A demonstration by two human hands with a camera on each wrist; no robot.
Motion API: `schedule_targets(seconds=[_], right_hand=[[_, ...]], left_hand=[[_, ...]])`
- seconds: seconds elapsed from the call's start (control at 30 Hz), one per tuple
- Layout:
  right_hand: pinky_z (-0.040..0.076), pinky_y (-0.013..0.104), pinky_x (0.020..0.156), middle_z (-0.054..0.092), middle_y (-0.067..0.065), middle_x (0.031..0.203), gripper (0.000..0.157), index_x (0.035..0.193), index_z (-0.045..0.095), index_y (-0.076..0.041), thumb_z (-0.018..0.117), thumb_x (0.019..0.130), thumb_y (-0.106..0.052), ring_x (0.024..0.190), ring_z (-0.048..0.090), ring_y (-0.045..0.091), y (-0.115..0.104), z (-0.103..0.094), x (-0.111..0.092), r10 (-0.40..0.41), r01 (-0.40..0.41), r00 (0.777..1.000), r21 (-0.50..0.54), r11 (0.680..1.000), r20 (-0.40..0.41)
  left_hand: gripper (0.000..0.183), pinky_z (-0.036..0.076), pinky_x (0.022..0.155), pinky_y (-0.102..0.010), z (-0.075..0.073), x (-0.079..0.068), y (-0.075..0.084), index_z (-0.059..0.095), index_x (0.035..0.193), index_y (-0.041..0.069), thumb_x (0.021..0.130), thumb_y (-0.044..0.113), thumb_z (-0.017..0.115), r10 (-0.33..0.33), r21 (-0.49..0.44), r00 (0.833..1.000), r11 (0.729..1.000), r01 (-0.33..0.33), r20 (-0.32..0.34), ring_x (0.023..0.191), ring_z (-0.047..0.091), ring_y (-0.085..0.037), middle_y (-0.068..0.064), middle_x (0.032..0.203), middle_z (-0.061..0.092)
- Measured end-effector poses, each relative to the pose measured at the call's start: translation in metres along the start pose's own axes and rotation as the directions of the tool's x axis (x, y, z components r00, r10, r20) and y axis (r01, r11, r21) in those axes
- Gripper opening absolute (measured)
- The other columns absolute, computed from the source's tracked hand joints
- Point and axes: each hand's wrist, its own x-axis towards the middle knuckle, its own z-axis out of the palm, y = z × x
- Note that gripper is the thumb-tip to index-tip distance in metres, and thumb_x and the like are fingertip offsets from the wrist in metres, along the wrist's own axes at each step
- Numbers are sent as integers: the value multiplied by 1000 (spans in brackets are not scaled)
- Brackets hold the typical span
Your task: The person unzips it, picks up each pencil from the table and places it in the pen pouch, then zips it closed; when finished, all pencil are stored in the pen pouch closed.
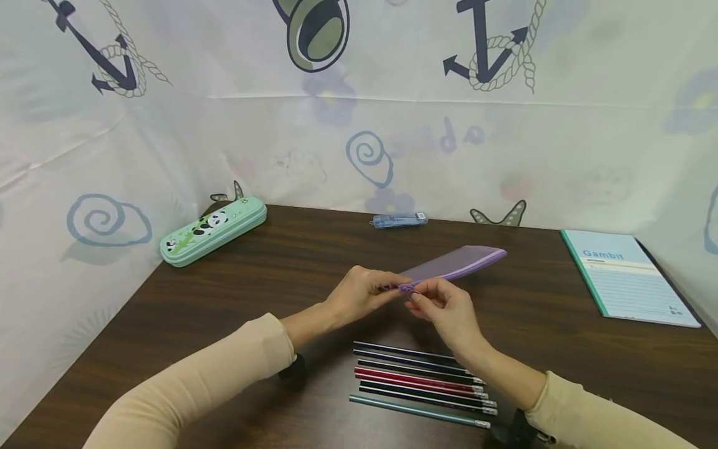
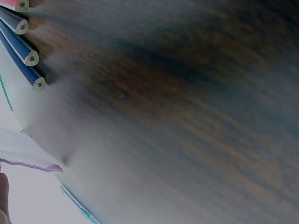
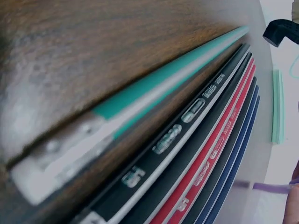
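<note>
While our left hand (image 1: 358,294) grips the flat, translucent purple pouch (image 1: 445,263) beyond the black, red and green pencils (image 1: 415,380), our right hand (image 1: 449,313) pinches its corner; uneven tension could buckle it.

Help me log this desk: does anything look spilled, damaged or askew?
Nothing stands out: the pencils lie side by side, the panda case looks shut, and the left hand and right hand hold the purple pouch.
</note>
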Motion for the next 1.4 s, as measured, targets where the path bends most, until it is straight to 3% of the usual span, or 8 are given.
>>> schedule_targets(seconds=[0.3, 0.6, 1.1, 1.4], right_hand=[[55, 28, 67, 64, 10, 81, 16, 96, 57, 13, 61, 88, 1, 69, 67, 12, 0, -9, 2, -17, 17, 1000, -27, 1000, 1], [55, 27, 62, 64, 20, 79, 11, 91, 58, 12, 62, 87, 2, 66, 66, 11, 4, -14, 5, -90, 96, 995, -116, 989, 51], [55, 27, 64, 65, 17, 82, 15, 94, 58, 14, 62, 88, 1, 68, 68, 12, 3, -28, 12, -42, 49, 997, -115, 992, 62], [55, 27, 64, 64, 10, 78, 16, 94, 57, 16, 62, 87, 3, 67, 67, 11, 8, -48, 21, -65, 66, 998, -125, 990, 12]], left_hand=[[18, 44, 59, -11, 1, -1, 0, 71, 104, 6, 87, 5, 65, 29, 21, 1000, 999, -29, -2, 69, 56, -1, -5, 96, 73], [17, 41, 57, -11, -1, -5, 1, 72, 103, 7, 87, 7, 65, 14, 35, 999, 999, -15, 29, 66, 53, -2, -2, 95, 73], [17, 42, 56, -12, -3, -9, -3, 71, 102, 5, 86, 3, 65, 55, 17, 998, 998, -56, 13, 65, 52, -2, -5, 93, 72], [18, 46, 61, -14, -9, -15, -7, 70, 102, 5, 86, 1, 65, 20, 19, 1000, 1000, -20, 9, 71, 54, -5, -6, 97, 72]])
